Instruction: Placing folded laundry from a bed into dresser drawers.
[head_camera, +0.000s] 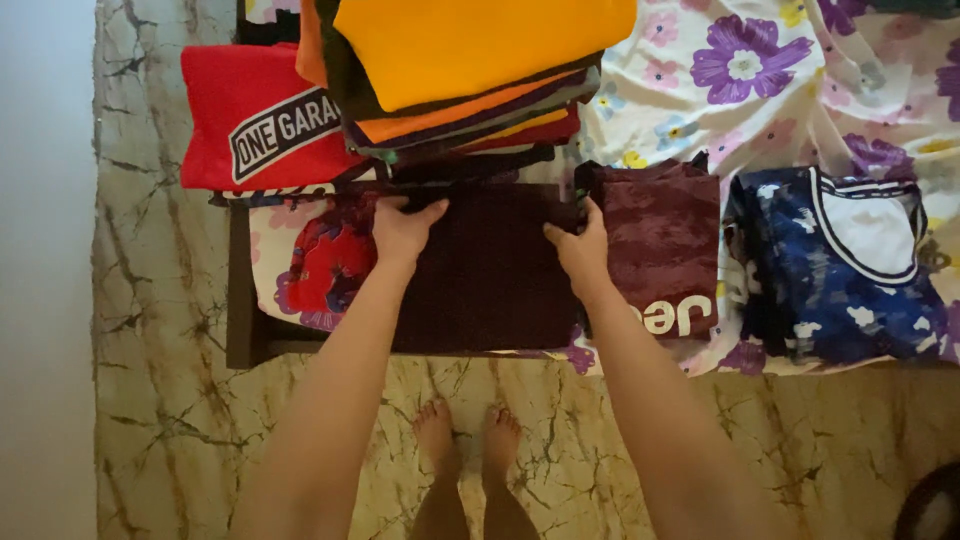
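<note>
A dark maroon folded garment (490, 270) lies on the bed's near edge in the middle of the view. My left hand (402, 230) rests on its far left corner, fingers spread and pressing the cloth. My right hand (578, 246) grips its far right edge. Just beyond my hands stands a tall stack of folded shirts (470, 80), orange on top with several colours beneath. A folded maroon shirt with white letters (665, 250) lies right of my right hand.
A red folded shirt with a black-and-white patch (260, 115) sits at the far left. A blue patterned jersey (840, 265) lies at the right. The floral bedsheet (740, 60) covers the bed. My bare feet (468, 440) stand on the marble floor (160, 300).
</note>
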